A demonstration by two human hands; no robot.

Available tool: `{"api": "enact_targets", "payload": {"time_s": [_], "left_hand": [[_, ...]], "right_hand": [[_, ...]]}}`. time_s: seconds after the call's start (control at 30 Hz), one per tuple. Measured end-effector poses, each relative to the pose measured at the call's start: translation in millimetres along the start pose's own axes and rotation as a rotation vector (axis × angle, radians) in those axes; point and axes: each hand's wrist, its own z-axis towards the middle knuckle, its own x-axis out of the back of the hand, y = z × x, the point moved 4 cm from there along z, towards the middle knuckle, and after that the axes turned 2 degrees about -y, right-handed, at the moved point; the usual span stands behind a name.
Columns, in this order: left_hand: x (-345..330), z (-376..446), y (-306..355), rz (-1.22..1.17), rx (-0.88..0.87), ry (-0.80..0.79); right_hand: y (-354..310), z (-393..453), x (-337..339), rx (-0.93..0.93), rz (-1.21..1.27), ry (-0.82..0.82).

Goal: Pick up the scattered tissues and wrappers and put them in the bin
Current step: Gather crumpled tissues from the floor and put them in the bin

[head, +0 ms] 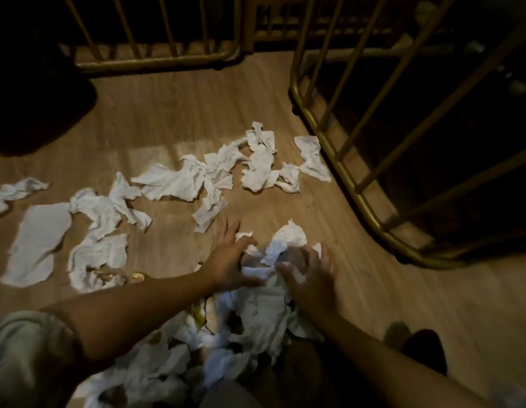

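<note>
A crumpled white tissue wad (281, 245) sits on the pale wood-grain floor (167, 113), and everything else is placed from it. The right hand (310, 278), just nearer than the wad, curls its fingers into the paper, seemingly raking it toward the body. The left hand (231, 254), at the wad's left edge, lies fairly flat with spread fingers pressing tissue, probably to corral it. Nearer than the wad, a heap of gathered tissues and wrappers (226, 334) lies by the person's legs. Left of and beyond the wad, loose white tissues (173, 178) lie scattered. Right of it stands a curved gold metal railing (338, 160). No bin is visible.
</note>
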Motion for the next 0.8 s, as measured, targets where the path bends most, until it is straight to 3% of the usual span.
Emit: {"api": "enact_targets", "payload": {"time_s": [0.07, 0.17, 0.3, 0.53, 0.67, 0.73, 0.8], "left_hand": [[-6, -7, -14, -0.041, -0.046, 0.036], [-3, -16, -20, -0.174, -0.100, 0.143], [9, -24, -23, -0.227, -0.190, 0.229], [60, -14, -31, -0.325, -0.019, 0.473], [86, -12, -41, -0.332, 0.088, 0.641], [89, -15, -36, -0.349, 0.109, 0.636], [82, -17, -30, -0.310, 0.065, 0.516]], "right_hand": [[10, -11, -12, 0.082, -0.080, -0.094], [17, -21, -21, 0.204, -0.142, -0.103], [-2, -18, -14, 0.361, -0.024, 0.046], [-57, 37, 23, 0.311, 0.336, 0.258], [-80, 65, 38, 0.268, 0.523, 0.281], [-82, 69, 40, 0.240, 0.626, 0.279], [-78, 68, 37, 0.221, 0.691, 0.285]]}}
